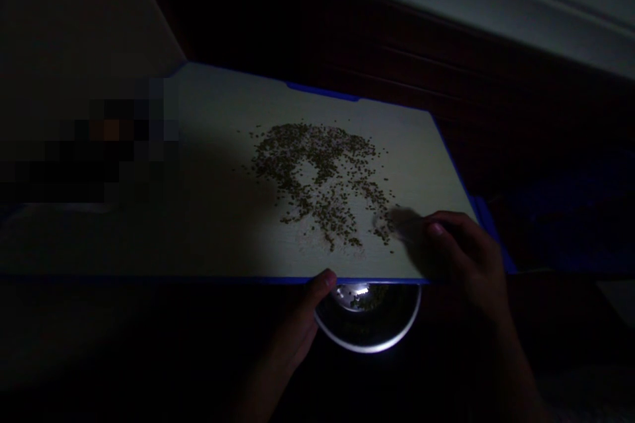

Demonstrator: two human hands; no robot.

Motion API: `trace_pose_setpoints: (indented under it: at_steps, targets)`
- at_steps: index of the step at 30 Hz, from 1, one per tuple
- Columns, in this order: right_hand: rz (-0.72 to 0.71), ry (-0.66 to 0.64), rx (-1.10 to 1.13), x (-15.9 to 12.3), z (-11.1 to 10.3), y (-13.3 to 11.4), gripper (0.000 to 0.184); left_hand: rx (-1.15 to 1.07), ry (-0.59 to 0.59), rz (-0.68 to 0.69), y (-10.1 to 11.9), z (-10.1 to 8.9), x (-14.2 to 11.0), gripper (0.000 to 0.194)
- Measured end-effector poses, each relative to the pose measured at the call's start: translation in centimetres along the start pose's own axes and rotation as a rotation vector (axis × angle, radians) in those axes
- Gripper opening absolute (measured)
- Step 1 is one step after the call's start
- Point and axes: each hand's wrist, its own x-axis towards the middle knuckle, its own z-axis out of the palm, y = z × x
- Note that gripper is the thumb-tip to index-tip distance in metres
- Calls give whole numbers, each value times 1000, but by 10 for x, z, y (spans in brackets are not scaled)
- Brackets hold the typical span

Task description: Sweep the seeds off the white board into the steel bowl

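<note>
At twelve o'clock from the left hand (302, 320), dark grains (325, 173) lie scattered on a blue-edged board (414, 158). The left thumb meets the near rim; its other fingers' grip cannot be told. The right hand (476, 261) pinches a thin dim piece (409, 227), the nearest grains at nine o'clock from its fingertips (436, 230) and a metal bowl (370, 348) at seven.

Grains (282, 149) on board (417, 158), left hand (306, 317) at edge, bowl (370, 346) (partly hidden) beneath
</note>
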Motion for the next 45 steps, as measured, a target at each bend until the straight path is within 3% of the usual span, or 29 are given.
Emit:
trace_pose_setpoints:
  at_steps: [3, 13, 20, 34, 45]
  targets:
    - [38, -34, -49, -7, -6, 3, 18, 5, -5, -13, 1, -2, 1, 84]
    - [-25, -226, -128, -2, -6, -3, 19, -37, -18, -40, -8, -8, 8, 83]
    - [-111, -248, -149, -1, -4, -5, 15, -53, -70, -39, -8, -6, 7, 70]
    - [-174, -355, -86, -3, 2, -7, 16, -9, -64, -47, -7, -5, 9, 78]
    - [-243, -449, -57, -1, 5, -8, 17, 24, -35, -96, -7, -5, 10, 57]
